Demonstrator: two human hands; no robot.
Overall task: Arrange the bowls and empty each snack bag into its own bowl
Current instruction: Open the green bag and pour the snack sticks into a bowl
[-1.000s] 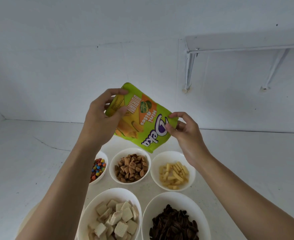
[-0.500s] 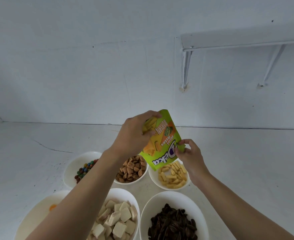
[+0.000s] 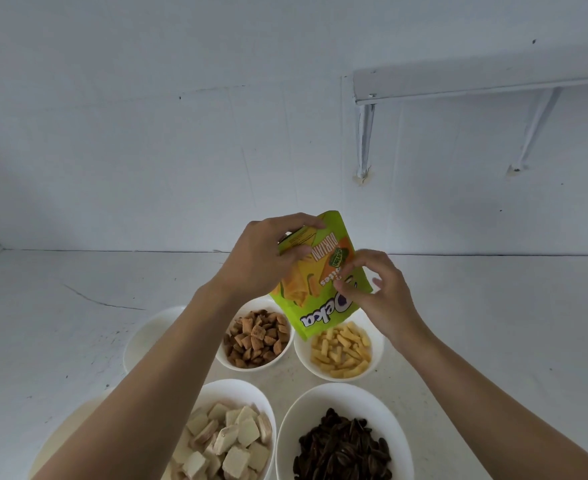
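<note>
A green snack bag (image 3: pixel 315 318) hangs upside down, its mouth just above the white bowl (image 3: pixel 377 353) that holds yellow stick snacks (image 3: pixel 341 351). My left hand (image 3: pixel 264 263) grips the bag's raised bottom end. My right hand (image 3: pixel 379 296) pinches the bag's front near its right edge, one finger sticking out. Whether anything is falling from the mouth cannot be seen.
A bowl of brown square bites (image 3: pixel 221 356) stands left of the stick bowl. Nearer me are a bowl of pale wafer cubes (image 3: pixel 247 389) and a bowl of dark seeds (image 3: pixel 316 398). Another white bowl (image 3: pixel 147 336) is half hidden by my left arm. A wall shelf (image 3: pixel 458 79) hangs above right.
The bag came down from a raised, sideways hold and now points mouth-down over the stick bowl. My right hand shifted from the bag's mouth end up to its middle.
</note>
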